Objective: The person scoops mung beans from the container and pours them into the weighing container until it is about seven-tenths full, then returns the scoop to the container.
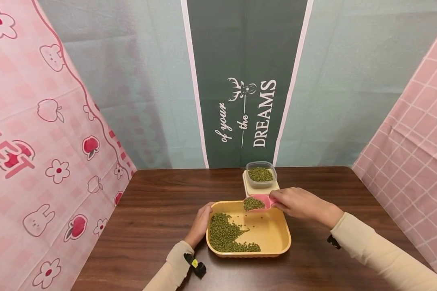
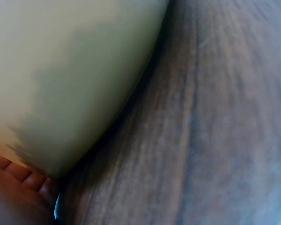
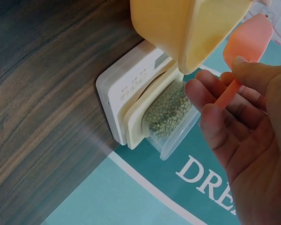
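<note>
My right hand [image 1: 302,204] pinches the handle of a pink scoop [image 3: 249,38], which carries small green beans, likely mung beans [image 1: 254,203]. The scoop hangs over the far rim of a yellow tray [image 1: 273,236]. My left hand [image 1: 201,224] holds the tray at its left side; in the left wrist view its bent fingers [image 2: 33,180] lie against the tray's outer wall. More green beans [image 1: 223,234] are heaped in the tray's left half and along its front, with a few scattered elsewhere. Just beyond the scoop, a clear plastic container [image 1: 261,184] of green beans stands on a white kitchen scale [image 3: 114,96].
The scale sits behind the tray on a dark wooden table [image 1: 160,194], near its back edge. A grey-green printed cloth [image 1: 156,101] hangs behind. Pink patterned cloths [image 1: 58,141] stand at both sides.
</note>
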{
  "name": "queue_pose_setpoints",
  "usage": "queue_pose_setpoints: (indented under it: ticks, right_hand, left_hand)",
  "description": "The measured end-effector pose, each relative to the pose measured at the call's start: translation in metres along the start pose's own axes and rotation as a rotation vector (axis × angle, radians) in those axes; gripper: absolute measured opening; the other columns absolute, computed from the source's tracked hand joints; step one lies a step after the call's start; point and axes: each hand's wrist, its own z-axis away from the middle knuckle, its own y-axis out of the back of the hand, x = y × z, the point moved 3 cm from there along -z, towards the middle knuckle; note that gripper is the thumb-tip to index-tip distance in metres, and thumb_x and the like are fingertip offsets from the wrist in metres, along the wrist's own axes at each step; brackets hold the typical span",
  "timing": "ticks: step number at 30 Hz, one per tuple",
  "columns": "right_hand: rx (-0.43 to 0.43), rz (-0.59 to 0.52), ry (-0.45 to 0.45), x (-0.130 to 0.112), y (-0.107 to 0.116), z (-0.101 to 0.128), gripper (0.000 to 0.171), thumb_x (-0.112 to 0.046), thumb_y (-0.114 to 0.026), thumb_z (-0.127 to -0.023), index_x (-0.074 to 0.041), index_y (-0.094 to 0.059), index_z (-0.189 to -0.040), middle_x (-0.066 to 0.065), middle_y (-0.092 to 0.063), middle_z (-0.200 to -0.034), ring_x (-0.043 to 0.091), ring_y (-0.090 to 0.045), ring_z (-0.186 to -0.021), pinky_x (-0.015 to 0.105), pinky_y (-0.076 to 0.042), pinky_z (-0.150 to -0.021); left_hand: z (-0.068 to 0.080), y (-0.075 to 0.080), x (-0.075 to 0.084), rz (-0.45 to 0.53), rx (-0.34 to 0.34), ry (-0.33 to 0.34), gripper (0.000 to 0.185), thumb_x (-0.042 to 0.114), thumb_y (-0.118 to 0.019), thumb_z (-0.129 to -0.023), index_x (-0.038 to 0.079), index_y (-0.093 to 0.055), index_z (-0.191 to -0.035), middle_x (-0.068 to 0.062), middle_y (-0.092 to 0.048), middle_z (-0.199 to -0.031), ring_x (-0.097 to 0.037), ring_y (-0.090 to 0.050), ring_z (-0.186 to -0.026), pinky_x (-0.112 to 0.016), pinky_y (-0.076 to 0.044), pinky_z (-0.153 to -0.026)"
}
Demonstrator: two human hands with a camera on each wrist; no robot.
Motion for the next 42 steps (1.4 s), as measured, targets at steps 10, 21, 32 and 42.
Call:
queue_pose_setpoints:
  ticks: [10,21,32,42]
  right_hand:
    - [0.034,0.003,-0.005,0.006,0.005,0.002,0.017,-0.011,-0.07,-0.1,-0.023,-0.062,-0.091,-0.017,-0.048,-0.074,-0.001,-0.043,-0.063,0.021,-0.038,-0.058]
    - [0.071,0.042,-0.009,0.012,0.01,0.002,0.018,-0.009,-0.07,-0.099,-0.022,-0.061,-0.091,-0.018,-0.048,-0.074,-0.001,-0.044,-0.064,0.023,-0.04,-0.058]
    - [0.064,0.024,-0.07,0.022,0.012,0.0,0.016,-0.015,-0.069,-0.102,-0.023,-0.062,-0.091,-0.016,-0.048,-0.073,0.0,-0.045,-0.063,0.024,-0.041,-0.058]
    - [0.072,0.047,-0.101,0.028,0.014,-0.004,0.016,-0.013,-0.07,-0.101,-0.02,-0.06,-0.09,-0.013,-0.047,-0.072,0.003,-0.045,-0.063,0.026,-0.041,-0.058]
  left_hand:
    - [0.003,0.0,0.009,-0.003,-0.002,-0.048,0.049,0.009,-0.03,-0.104,-0.001,-0.068,-0.133,-0.019,-0.072,-0.129,-0.02,-0.066,-0.115,-0.03,-0.05,-0.099]
    - [-0.012,0.002,-0.033,-0.007,-0.012,-0.117,0.046,0.015,-0.034,-0.106,0.011,-0.071,-0.132,-0.005,-0.075,-0.125,-0.009,-0.067,-0.111,-0.026,-0.052,-0.093]
    - [0.003,0.001,0.01,0.013,-0.016,-0.041,0.051,0.013,-0.028,-0.104,0.002,-0.068,-0.133,-0.017,-0.072,-0.128,-0.017,-0.066,-0.111,-0.029,-0.051,-0.097]
    - [0.004,0.0,0.011,0.002,-0.007,-0.006,0.051,0.011,-0.028,-0.104,0.002,-0.068,-0.134,-0.016,-0.072,-0.13,-0.019,-0.066,-0.114,-0.031,-0.05,-0.099]
